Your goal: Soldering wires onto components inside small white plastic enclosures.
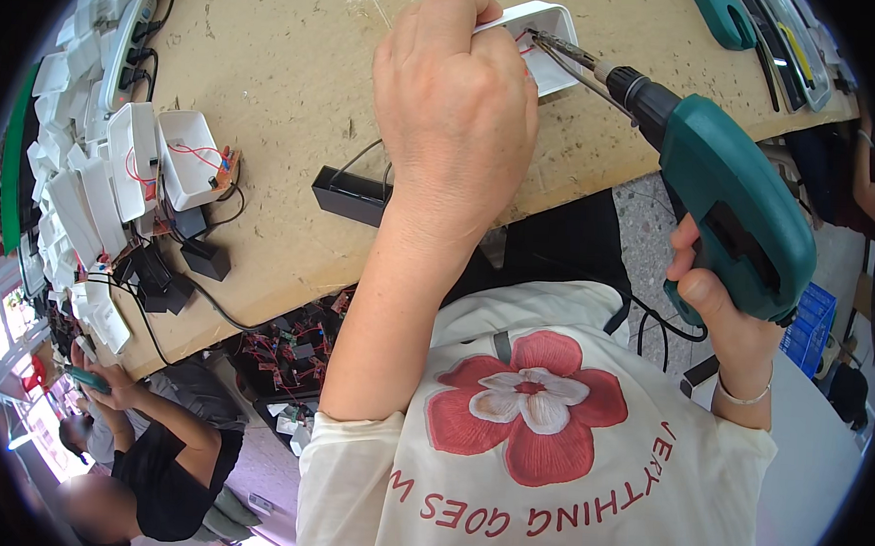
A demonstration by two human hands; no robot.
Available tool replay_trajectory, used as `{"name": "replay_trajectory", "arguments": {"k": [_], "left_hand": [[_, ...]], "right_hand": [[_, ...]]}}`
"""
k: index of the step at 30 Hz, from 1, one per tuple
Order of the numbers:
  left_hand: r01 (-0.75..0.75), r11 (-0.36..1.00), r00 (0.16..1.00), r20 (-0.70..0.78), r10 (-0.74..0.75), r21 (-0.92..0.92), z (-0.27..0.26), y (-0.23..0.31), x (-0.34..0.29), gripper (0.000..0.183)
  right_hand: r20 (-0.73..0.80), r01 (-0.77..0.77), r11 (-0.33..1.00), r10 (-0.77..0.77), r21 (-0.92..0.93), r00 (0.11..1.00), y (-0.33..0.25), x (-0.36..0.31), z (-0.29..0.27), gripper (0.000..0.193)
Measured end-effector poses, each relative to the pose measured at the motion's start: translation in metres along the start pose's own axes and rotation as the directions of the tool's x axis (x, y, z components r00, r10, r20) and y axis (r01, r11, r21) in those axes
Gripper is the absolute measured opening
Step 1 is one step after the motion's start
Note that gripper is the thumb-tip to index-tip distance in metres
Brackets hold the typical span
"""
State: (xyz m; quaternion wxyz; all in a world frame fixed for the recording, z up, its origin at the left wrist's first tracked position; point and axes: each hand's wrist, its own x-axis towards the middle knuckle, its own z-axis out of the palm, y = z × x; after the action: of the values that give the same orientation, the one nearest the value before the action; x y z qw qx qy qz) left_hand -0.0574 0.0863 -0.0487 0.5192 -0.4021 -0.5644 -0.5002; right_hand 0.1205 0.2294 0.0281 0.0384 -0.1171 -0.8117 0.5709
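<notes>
My left hand (454,108) is closed round the near side of an open white plastic case (560,78), tilted up on the table. Red wire shows inside the case; my fingers hide part of it. In my right hand (720,295) is a green soldering gun (735,179), gripped by its handle. Its thin metal tip, with a slim tube alongside, reaches into the case's opening. A black adapter block (348,199) with a cord lies beside my left wrist.
Many white case parts (81,174) and black adapters pile up along the left, near a power strip (130,50). An open white case (189,150) has red wires. A tray (794,54) of tools sits far right. Another person (171,457) works at lower left.
</notes>
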Motion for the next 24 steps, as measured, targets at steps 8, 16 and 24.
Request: {"name": "replay_trajectory", "arguments": {"k": [8,16,24], "left_hand": [[-0.036,0.999,0.999,0.003,0.036,0.024,0.004,-0.018,-0.022,0.009],[0.142,0.948,0.896,0.37,-0.246,0.285,-0.01,0.019,0.019,0.009],[0.057,0.998,0.998,0.031,-0.056,-0.035,0.004,-0.008,-0.011,0.009]], "right_hand": [[-0.016,0.013,0.999,-0.012,0.032,1.0,-0.001,0.0,0.002,0.065],[-0.035,-0.013,0.999,0.015,0.043,0.999,0.0,0.0,0.001,0.068],[-0.066,-0.006,0.998,0.01,0.068,0.998,0.001,-0.002,0.004,0.069]]}}
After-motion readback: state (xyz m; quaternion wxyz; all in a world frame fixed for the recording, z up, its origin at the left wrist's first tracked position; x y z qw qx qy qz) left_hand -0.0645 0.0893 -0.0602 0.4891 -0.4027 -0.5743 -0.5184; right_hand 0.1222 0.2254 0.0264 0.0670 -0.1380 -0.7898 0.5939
